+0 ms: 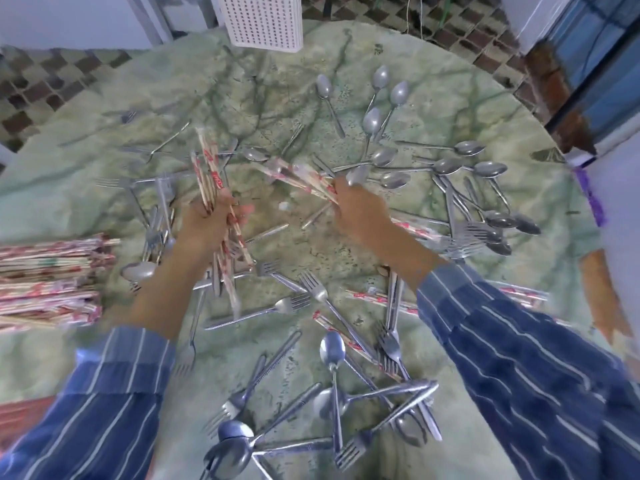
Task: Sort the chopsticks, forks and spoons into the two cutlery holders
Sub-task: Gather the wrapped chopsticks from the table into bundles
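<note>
My left hand (211, 223) grips a bundle of paper-wrapped chopsticks (211, 174) that stands nearly upright over the middle of the table. Just to its right, my right hand (360, 209) pinches a second bundle of wrapped chopsticks (298, 176) that points up and left. Metal spoons (384, 157) lie scattered at the upper right. Forks (311, 285) and more spoons (332, 348) lie in front of me. One white perforated cutlery holder (263, 20) stands at the far edge. A second holder is not in view.
A stack of wrapped chopsticks (48, 278) lies at the left edge of the round green marbled table (86, 188). Loose wrapped chopsticks (367, 297) lie under my right forearm. Beyond the table are a tiled floor (38, 88) and a blue cabinet (595, 57).
</note>
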`<state>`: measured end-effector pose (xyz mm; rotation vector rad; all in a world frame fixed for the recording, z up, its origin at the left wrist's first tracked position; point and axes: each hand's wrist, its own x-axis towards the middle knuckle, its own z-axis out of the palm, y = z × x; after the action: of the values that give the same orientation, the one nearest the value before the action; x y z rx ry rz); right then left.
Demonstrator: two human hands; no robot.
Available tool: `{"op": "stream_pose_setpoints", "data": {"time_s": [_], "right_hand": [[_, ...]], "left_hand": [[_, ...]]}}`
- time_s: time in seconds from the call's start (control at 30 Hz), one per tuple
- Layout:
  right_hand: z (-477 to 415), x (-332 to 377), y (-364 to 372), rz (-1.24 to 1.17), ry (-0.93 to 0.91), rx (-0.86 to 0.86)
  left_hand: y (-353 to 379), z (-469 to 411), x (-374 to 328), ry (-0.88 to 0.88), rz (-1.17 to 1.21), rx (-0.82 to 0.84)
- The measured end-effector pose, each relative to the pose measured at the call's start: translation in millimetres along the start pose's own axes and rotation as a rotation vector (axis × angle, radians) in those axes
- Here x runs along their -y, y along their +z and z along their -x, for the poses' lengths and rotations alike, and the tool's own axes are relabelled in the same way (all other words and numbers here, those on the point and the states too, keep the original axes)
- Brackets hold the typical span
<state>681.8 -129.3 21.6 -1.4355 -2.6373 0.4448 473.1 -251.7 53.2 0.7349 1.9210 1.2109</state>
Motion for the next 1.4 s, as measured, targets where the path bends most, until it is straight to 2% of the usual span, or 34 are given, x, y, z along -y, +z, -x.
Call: {"op": "stream_pose_setpoints", "data": {"time_s": [0.1, 0.17, 0.23, 0.37, 0.5, 0.63, 0.7, 0.8, 0.93, 1.13, 1.3, 1.4], "right_hand": [[38.3, -28.2, -24.5, -0.5, 0.118, -0.008], [66.6, -42.9, -44.1, -0.802, 0.236, -0.094], [94.3, -58.0, -65.4, -0.977, 0.347, -0.174], [140.4, -97.3, -94.1, -1.05, 0.472, -0.235], [167.5, -130.5, -104.8, -1.169, 0.604, -0.338], [196.7, -166.1, -116.3, -0.97, 0.689, -0.226], [211.1, -182.6, -115.8, -0.842, 0.698, -0.125], [229.9, -204.0, -105.0, -0.833, 0.729, -0.069], [250.8, -223.3, -86.6, -0.93, 0.79, -0.093], [276.6, -237.2, -48.7, -0.986, 1.023, -0.28], [279.3, -237.0, -27.2, -1.186, 1.216, -0.236], [269.9, -232.4, -22.0, -1.263, 1.273, -0.217]], "left_hand": [[27.0, 14.5, -8.7, 0.023, 0.046, 0.041], [49.8, 25.5, -14.3, -0.006, 0.162, 0.052], [73.7, 35.6, -17.9, -0.027, 0.193, 0.065], [119.9, 60.5, -22.0, -0.045, -0.007, 0.162], [166.3, 98.9, -19.3, 0.038, -0.138, 0.388], [211.2, 118.3, -8.8, 0.2, -0.359, 0.524], [232.0, 123.1, -6.4, 0.254, -0.436, 0.526], [262.0, 126.2, -4.8, 0.36, -0.54, 0.56], [306.4, 129.7, -7.5, 0.491, -0.746, 0.604], [345.6, 128.3, -6.8, 0.609, -0.997, 0.579], [353.2, 123.6, -7.5, 0.719, -1.123, 0.666], [353.3, 123.6, -16.2, 0.762, -1.081, 0.63]]}}
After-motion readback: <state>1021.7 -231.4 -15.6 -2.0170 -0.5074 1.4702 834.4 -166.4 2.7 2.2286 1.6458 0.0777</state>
